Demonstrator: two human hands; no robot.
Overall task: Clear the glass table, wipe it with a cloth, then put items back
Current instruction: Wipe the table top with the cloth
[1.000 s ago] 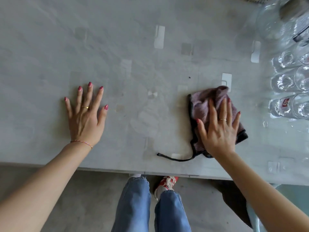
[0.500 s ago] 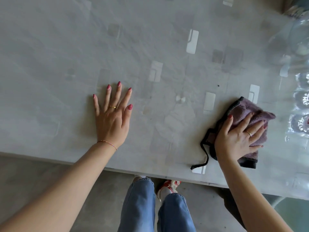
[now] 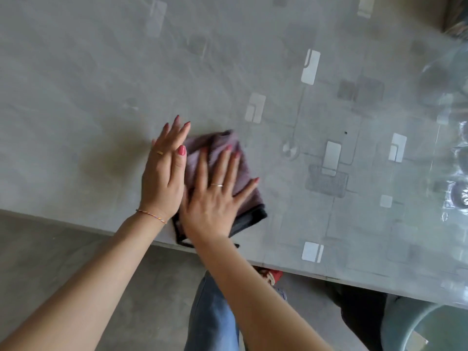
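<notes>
At the centre-left of the frame the left hand [image 3: 163, 178] is seen flat on the glass table [image 3: 76, 97], fingers straight, its thumb side touching the edge of the cloth [image 3: 222, 158]. Half a second ago it was laid alone on bare glass, well apart from the cloth; the cloth has since been swept across from the right part of the frame to meet it. Just right of it, the right hand [image 3: 215, 198] is pressed flat on the purple cloth with fingers spread, nothing being gripped. The wiping step is judged to be under way, with the near strip of the table now covered and the far surface possibly still to be done. At the far right, clear glassware [image 3: 455, 173] is cut off and blurred, so single pieces cannot be told apart. The cloth's near edge is hidden under the right wrist.
</notes>
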